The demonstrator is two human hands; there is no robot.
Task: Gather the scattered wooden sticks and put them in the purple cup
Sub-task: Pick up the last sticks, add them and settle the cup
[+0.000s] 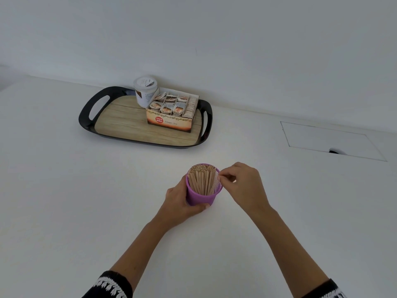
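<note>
A purple cup stands on the white counter, tilted a little toward me and packed with several wooden sticks standing on end. My left hand wraps around the cup's left side and base. My right hand is at the cup's right rim, its fingertips pinched together on the outermost sticks. No loose sticks show on the counter.
A black tray with a wood-look floor sits at the back, holding a ginger tea box full of tea bags and a white lidded jar. A rectangular hatch is set into the counter at the right. The wall runs behind.
</note>
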